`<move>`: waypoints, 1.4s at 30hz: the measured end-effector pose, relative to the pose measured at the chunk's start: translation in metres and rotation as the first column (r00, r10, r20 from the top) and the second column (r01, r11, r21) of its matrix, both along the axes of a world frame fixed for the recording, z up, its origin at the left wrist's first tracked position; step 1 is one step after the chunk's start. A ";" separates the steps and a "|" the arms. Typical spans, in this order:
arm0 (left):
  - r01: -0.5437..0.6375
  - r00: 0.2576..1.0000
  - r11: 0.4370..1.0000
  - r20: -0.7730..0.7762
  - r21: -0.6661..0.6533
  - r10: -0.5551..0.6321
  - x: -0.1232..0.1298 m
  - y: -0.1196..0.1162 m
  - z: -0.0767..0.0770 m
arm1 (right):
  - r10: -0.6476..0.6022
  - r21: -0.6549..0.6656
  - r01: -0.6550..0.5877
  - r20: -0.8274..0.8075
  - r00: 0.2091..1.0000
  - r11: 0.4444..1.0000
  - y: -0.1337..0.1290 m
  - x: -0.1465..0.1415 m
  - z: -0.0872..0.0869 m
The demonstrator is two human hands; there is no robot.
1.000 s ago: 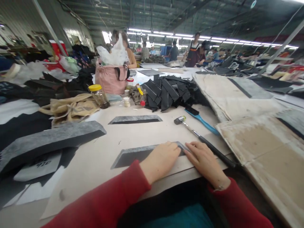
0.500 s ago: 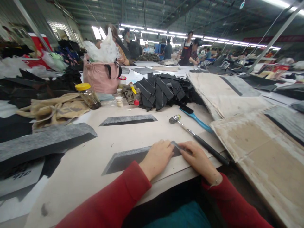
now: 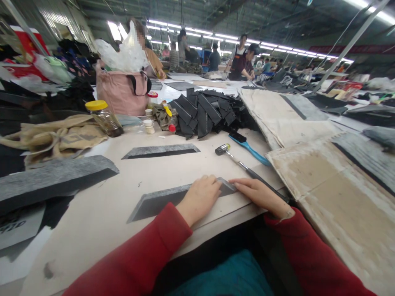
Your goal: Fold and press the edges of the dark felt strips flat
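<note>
**Both hands on the dark strip, near its right end**

Containers: clear jar with a yellow lid (image 3: 106, 119) stands tilted in view, dark contents low inside. Pink fabric bag with black handles (image 3: 119, 94) has a crumpled white plastic bag (image 3: 125, 53) bulging from its top (contents of both hidden). Small white-capped pot (image 3: 149, 127) sits near the jar; contents unclear.

Position: long dark-grey fabric strip with slanted ends (image 3: 160, 202) lies on the pale board (image 3: 101, 234), nearest the wearer. Left hand (image 3: 200, 198) rests palm down across it, right of its middle, fingers together and slightly bent, not closed round anything. Right hand (image 3: 261, 195) has fingers extended, tips at the strip's right end; cannot tell whether thumb and fingers pinch the edge.

Appearance: strip lies flat, dark and smooth in the body, with a lighter speckled grey band along its far edge and narrow grey borders at both ends.
</note>
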State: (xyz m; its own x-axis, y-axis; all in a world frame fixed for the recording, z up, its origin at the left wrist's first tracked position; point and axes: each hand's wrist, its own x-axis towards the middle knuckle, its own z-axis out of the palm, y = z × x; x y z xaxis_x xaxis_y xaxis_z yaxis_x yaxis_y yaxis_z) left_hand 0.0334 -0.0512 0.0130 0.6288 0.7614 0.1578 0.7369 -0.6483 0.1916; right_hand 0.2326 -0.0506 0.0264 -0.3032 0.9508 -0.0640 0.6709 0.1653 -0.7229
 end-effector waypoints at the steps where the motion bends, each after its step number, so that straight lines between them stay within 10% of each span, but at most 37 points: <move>1: 0.001 1.000 1.000 -0.001 -0.001 -0.001 0.000 0.000 0.000 | -0.003 -0.018 0.003 -0.011 1.000 1.000 0.001 -0.001 0.002; 12: -0.008 1.000 1.000 -0.021 0.003 0.008 0.000 -0.003 0.001 | -0.094 0.032 0.091 0.110 0.989 0.995 0.004 -0.010 -0.011; 24: -0.007 1.000 1.000 -0.007 0.004 0.007 0.000 -0.002 -0.001 | 0.025 0.324 -0.079 0.169 0.985 0.943 -0.004 -0.019 -0.020; 36: -0.004 0.984 1.000 0.180 -0.007 0.005 -0.001 0.005 -0.005 | -0.005 0.399 -0.330 0.644 0.765 0.856 -0.014 -0.037 -0.006; 42: 0.088 0.993 0.995 0.070 0.046 -0.091 0.000 0.005 -0.005 | 0.030 0.385 -0.272 0.530 0.847 0.882 -0.010 -0.026 -0.015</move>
State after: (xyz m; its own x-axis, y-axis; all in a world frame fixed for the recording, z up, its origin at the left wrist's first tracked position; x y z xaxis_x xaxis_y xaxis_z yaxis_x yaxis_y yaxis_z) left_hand 0.0336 -0.0458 0.0085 0.6799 0.6941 0.2364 0.6607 -0.7198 0.2131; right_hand 0.2063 -0.0609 0.0117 -0.4862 0.8595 0.1573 0.8532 0.5059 -0.1268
